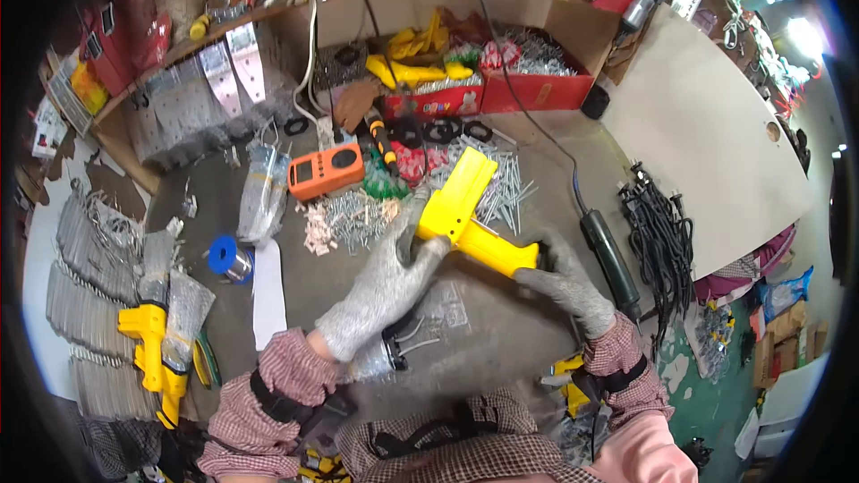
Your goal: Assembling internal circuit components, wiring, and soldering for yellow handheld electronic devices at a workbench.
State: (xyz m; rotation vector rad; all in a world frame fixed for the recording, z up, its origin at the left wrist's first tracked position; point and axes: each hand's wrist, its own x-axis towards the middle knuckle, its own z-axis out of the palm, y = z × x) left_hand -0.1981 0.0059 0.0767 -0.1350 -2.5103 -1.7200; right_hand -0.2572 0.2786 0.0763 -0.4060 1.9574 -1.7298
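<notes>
Between my two grey-gloved hands is a yellow plastic housing [458,201] with a blocky head and a slimmer handle. It is tilted above the bench, head up and away, handle toward the right. My left hand [386,270] is closed on the lower side of the head, its thumb near some small dark holes. My right hand [573,286] grips the end of the handle; some of its fingers are hidden behind it. Beyond the housing lies a pile of long silver screws [508,186]. Small screws [353,219] and pale little parts [319,231] lie left of it.
An orange meter [327,172] and a screwdriver [383,143] lie at the back. A corded dark power screwdriver [610,255] and bundled black cables [658,233] are at right. Left are a blue-ended wire spool [230,258], another yellow housing [148,340] and pliers [207,360]. Red boxes [537,94] stand behind.
</notes>
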